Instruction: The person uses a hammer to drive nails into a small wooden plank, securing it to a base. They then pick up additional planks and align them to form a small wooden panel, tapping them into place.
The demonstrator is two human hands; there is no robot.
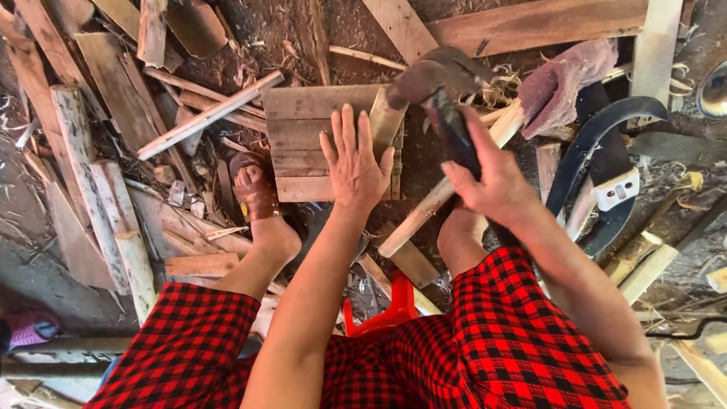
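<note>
On bare earth littered with wood scraps and shavings, a seated person in red-and-black checked shorts leans over a small square panel of nailed grey wooden slats [303, 144]. Left hand [354, 168] lies flat on the panel's right part, fingers spread and straight, gripping nothing; the pressing palm seems meant to keep the panel from shifting. Right hand [488, 185] is closed tightly around the dark handle of a claw hammer with a worn brownish metal head [435, 76], raised so the head hangs just above the panel's upper right corner, probably poised for a blow. A pale round wooden stick [447, 185] runs slanting under the hammer handle, from beside the panel down toward the knees. One foot in a brown sandal [256, 193] rests against the panel's left edge, likely bracing it. A red plastic stool [382, 310] shows between the legs. To the right lies a curved dark blade with a white fitting [598, 170], well apart from both hands. Loose planks [113, 91] and split logs [91, 182] are heaped on the left. No package, label or sign is visible anywhere.
</note>
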